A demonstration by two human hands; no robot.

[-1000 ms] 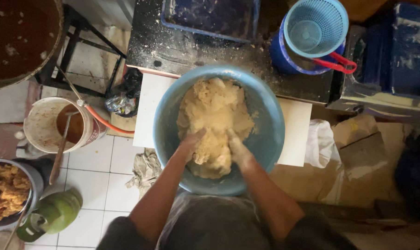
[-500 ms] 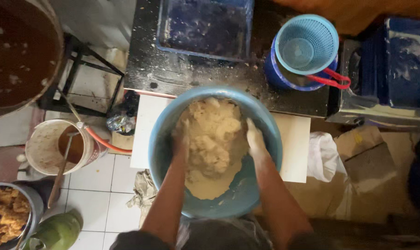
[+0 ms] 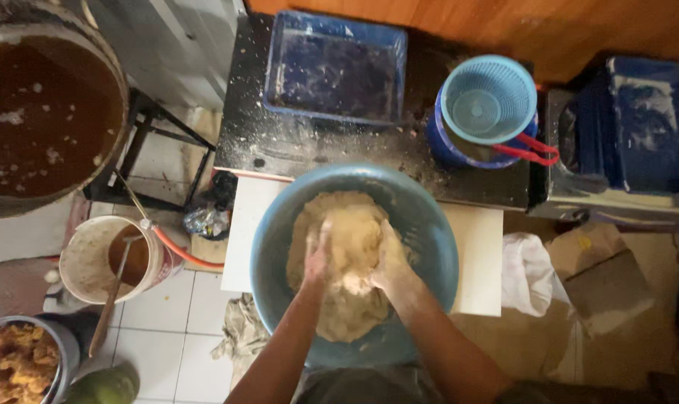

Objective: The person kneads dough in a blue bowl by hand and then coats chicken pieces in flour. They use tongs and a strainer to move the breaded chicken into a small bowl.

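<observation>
Cluttered kitchen floor; both hands' fingers [image 3: 321,251] clenched in dough [image 3: 348,269], blue basin [image 3: 429,247].

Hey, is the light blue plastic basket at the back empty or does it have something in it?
Empty. The view down into the light blue basket shows only its bare slotted bottom and walls.

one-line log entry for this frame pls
left hand: pressed on dough | right hand: pressed on dough | dough: in blue basin | basin: on white board
</observation>
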